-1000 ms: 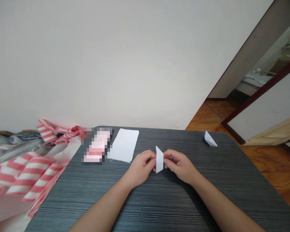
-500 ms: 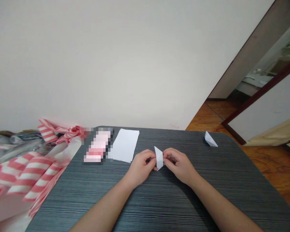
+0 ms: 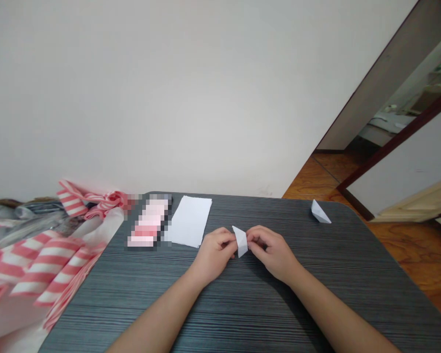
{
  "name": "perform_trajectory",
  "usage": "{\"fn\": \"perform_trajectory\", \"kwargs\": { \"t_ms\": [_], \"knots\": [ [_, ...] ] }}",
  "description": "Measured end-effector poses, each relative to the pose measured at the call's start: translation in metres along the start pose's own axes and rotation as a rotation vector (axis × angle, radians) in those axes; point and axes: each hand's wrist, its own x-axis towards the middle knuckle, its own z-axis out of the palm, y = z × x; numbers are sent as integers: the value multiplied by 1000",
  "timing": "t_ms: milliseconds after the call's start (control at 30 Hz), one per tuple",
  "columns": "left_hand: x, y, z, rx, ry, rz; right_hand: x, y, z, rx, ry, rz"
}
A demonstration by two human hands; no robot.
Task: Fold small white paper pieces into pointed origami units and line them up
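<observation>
As a folded white paper [image 3: 241, 241] sits over the table [image 3: 238, 314], long axis running far to near, far tip angled left, the left hand [image 3: 213, 255] pinches its left edge and the right hand [image 3: 273, 251] its right, each grip closed on it, neither hand nearer.

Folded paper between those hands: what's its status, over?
Left hand, right hand: both pinching. Folded paper: held between them. Other paper piece: far right, out of the way.
</observation>
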Motion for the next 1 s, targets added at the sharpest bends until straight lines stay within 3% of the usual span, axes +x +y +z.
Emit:
{"fn": "perform_trajectory", "kwargs": {
  "t_ms": [267, 533, 1000],
  "knots": [
    [-2, 0, 0, 37, -67, -42, 2, 0, -1, 7, -31, -9],
    [-3, 4, 0, 75, -60, -78, 3, -2, 0, 31, -36, -17],
    [-2, 7, 0, 95, -83, -22, 5, 3, 0, 150, -61, 20]
  ]
}}
